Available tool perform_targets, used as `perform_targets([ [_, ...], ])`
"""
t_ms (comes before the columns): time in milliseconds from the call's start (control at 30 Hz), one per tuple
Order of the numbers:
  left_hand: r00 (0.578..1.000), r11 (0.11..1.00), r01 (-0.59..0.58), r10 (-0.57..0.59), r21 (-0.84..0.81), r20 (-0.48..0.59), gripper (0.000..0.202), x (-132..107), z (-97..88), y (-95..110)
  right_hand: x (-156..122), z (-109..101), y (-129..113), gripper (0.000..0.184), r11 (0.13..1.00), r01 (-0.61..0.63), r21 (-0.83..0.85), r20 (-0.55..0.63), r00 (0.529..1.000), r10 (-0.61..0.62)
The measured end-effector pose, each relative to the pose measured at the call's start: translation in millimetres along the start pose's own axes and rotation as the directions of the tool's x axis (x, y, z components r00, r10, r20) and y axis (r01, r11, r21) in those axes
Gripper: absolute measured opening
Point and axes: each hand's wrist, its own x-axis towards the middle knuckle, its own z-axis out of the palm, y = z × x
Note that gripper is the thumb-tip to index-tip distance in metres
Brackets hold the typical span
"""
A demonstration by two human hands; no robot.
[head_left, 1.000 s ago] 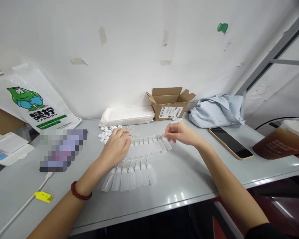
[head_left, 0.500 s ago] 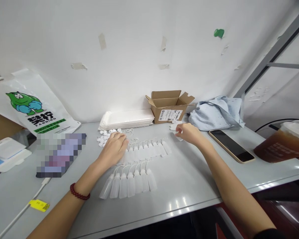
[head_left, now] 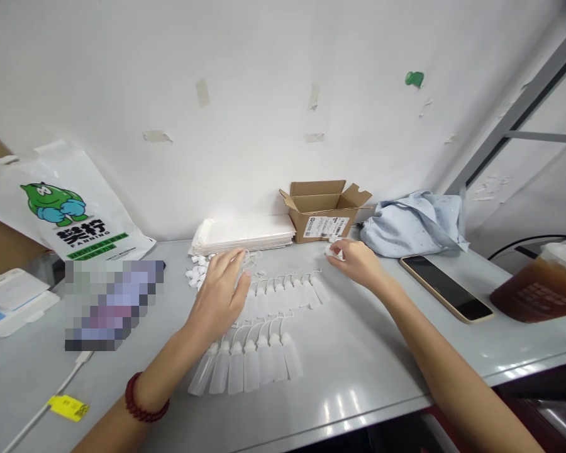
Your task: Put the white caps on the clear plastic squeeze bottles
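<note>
My left hand (head_left: 222, 294) hovers over the left end of the rear row of small translucent squeeze bottles (head_left: 287, 296), fingers stretched and thumb apart, holding nothing visible. Each bottle lies flat with a thin curved tube at its neck. A second row of such bottles (head_left: 251, 368) lies closer to me. Beyond my left hand are small white caps (head_left: 197, 270) in a pile, with loose thin tubes (head_left: 253, 258) beside them. Close to the cardboard box, my right hand (head_left: 356, 263) has its fingers pinched at a small whitish plastic piece (head_left: 332, 251), mostly covered by the fingers.
An open cardboard box (head_left: 321, 217) stands at the wall beside a stack of white packets (head_left: 245, 234). To the right are a light blue cloth bag (head_left: 412, 223), a phone (head_left: 446, 288) and a drink cup (head_left: 542, 286). A white printed bag (head_left: 108, 207) leans at left.
My left hand has lifted a little and spread its thumb away from its fingers. The right fingers have closed around the whitish piece near the box. The view has tilted slightly.
</note>
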Motion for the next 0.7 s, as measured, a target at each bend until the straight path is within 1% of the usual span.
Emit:
perform_targets([
  [33, 1.0, 1.0, -0.014, 0.014, -0.002, 0.007, 0.041, -1.5, -0.3, 3.4, -2.4, -0.3, -5.1, 0.019, 0.995, 0.054, 0.084, -0.055, 0.997, -0.05],
  [100, 0.998, 0.999, -0.05, 0.051, -0.006, 0.031, 0.041, -4.5, 0.0, 10.5, -9.7, -0.3, -18.5, 0.018, 0.945, 0.195, 0.262, -0.141, 0.977, -0.163],
  [167, 0.993, 0.995, -0.101, 0.101, -0.009, 0.056, 0.042, -7.4, 1.3, 17.1, -19.0, 0.1, -34.0, 0.02, 0.854, 0.307, 0.42, -0.159, 0.951, -0.264],
  [200, 0.989, 0.992, -0.129, 0.13, -0.01, 0.066, 0.042, -8.8, 2.2, 20.1, -23.9, 0.1, -41.6, 0.02, 0.811, 0.335, 0.48, -0.142, 0.942, -0.305],
  [267, 0.98, 0.984, -0.179, 0.179, -0.009, 0.085, 0.043, -11.3, 4.0, 25.1, -32.5, -0.5, -54.5, 0.022, 0.731, 0.334, 0.595, -0.11, 0.935, -0.337],
  [367, 0.968, 0.974, -0.225, 0.225, -0.006, 0.111, 0.044, -14.5, 5.0, 30.8, -40.5, -1.3, -65.8, 0.02, 0.657, 0.279, 0.7, -0.06, 0.94, -0.335],
  [567, 0.958, 0.964, -0.264, 0.264, -0.012, 0.11, 0.046, -20.6, 2.9, 39.4, -44.1, 3.2, -70.8, 0.025, 0.544, 0.18, 0.82, -0.01, 0.953, -0.301],
  [700, 0.95, 0.956, -0.294, 0.293, -0.008, 0.106, 0.046, -22.6, 4.1, 42.9, -45.8, 6.9, -72.8, 0.03, 0.495, 0.139, 0.858, 0.003, 0.961, -0.275],
])
